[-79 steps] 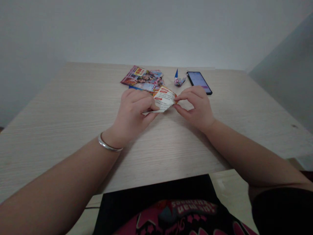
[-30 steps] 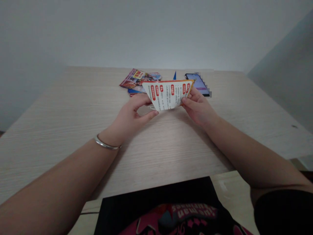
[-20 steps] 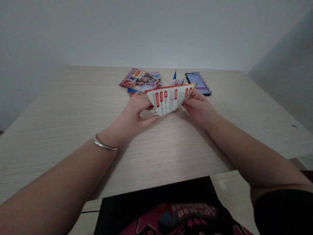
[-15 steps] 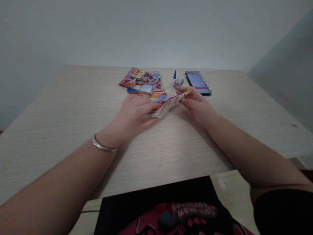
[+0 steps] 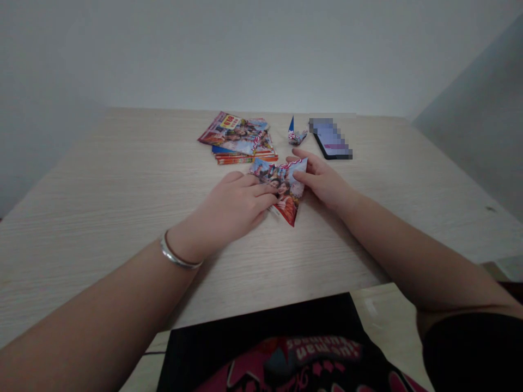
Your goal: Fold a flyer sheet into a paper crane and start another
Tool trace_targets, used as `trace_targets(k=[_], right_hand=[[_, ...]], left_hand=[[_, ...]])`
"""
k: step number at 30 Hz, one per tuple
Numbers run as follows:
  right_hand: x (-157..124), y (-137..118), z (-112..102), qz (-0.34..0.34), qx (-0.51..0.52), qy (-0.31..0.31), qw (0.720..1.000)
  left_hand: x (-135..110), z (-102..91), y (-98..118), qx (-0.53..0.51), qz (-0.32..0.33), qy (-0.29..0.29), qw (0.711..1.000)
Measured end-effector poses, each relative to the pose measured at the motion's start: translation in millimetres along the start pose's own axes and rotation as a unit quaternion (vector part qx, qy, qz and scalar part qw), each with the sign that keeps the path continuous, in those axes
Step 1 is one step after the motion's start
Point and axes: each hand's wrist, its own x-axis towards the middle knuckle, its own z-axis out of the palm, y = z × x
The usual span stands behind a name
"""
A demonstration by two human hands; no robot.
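Note:
A colourful printed paper point(image 5: 291, 198), folded into a pointed shape, lies low over the table between my hands. People and a striped border are printed on its upward face. My left hand point(image 5: 239, 204) reaches over its left side, fingers on the print; the left thumb is mostly hidden. At the right edge, my right hand point(image 5: 322, 179) pinches the paper, thumb on top and fingers behind. Just beyond stands a small folded paper crane point(image 5: 297, 137) with a blue upright point.
Several printed leaflets point(image 5: 235, 136) lie in an uneven pile at the back, left of the crane. A phone point(image 5: 333, 144), partly blurred by blocks, rests to its right. The pale wooden table point(image 5: 122, 179) runs back to a plain wall.
The folded paper has been turned over: its white, red-lettered side faced me before, and now its picture side shows. My left hand has shifted slightly right and toward me.

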Motion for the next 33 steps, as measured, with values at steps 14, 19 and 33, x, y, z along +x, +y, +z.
trace_targets(k=[14,19,33], right_hand=[[-3,-2,10,-0.072,-0.066,-0.029,0.995],[-4,-1,9,-0.058,-0.067,-0.017,0.996],[-10,-12,10,-0.153,-0.131,0.035,0.979]], left_hand=[[-1,2.1,2,-0.036,-0.045,-0.079,0.995],[0,3.9,2,-0.022,-0.057,-0.079,0.995],[1,0.4,-1,-0.012,-0.068,-0.054,0.996]])
